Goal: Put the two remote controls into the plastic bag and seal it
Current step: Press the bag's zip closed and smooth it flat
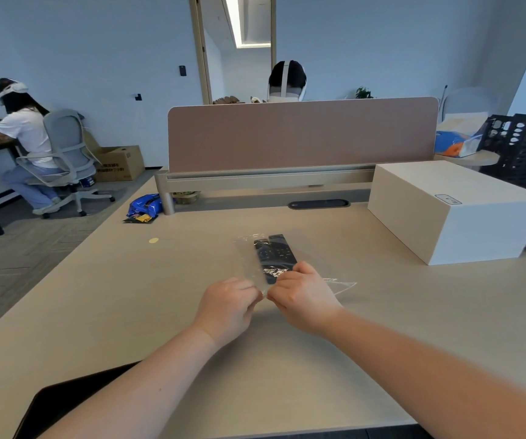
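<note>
Your left hand (228,307) and right hand (302,296) meet on the counter (160,296), fingers (255,293) pinched closed on the plastic bag (249,264) edge. Both remote controls (275,253) lie inside it, just beyond. A white box (454,210) sits far right, nothing blocking.

Clear glossy plastic bag (249,264); matt black remotes (275,253); matt woodgrain desk (128,296).

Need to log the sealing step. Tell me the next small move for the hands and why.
Probably slide the pinch along the near edge to press the seal shut. Both remote controls already lie inside the clear plastic bag, and the left hand and right hand pinch its near edge together at one spot.
</note>
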Demonstrator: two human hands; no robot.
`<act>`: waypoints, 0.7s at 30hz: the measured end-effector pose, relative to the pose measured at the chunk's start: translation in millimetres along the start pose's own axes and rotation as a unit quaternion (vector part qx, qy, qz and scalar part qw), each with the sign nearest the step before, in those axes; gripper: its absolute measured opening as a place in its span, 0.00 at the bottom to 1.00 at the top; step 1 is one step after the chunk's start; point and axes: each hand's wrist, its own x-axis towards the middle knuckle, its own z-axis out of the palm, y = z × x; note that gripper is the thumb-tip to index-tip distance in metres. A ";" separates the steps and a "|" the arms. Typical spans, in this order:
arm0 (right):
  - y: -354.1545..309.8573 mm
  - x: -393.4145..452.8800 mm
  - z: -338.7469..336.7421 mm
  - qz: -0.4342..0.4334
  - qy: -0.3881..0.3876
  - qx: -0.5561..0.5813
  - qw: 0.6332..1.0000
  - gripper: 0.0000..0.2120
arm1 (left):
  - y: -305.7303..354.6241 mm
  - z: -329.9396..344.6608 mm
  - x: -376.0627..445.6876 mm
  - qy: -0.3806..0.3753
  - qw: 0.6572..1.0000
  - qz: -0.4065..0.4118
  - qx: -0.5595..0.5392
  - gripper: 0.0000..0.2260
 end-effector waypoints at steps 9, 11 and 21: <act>30.1 -24.4 -5.2 0.014 -0.089 -0.072 0.993 0.12 | -1.4 -2.5 1.4 -0.030 0.999 0.010 0.021 0.14; 37.6 -34.1 -4.3 0.032 -0.128 -0.082 0.988 0.12 | 0.3 -1.2 0.8 -0.036 0.999 0.010 0.022 0.14; 75.0 -76.9 -14.0 0.096 -0.165 -0.090 0.977 0.15 | 4.8 -1.7 -1.2 -0.036 0.999 0.016 0.003 0.14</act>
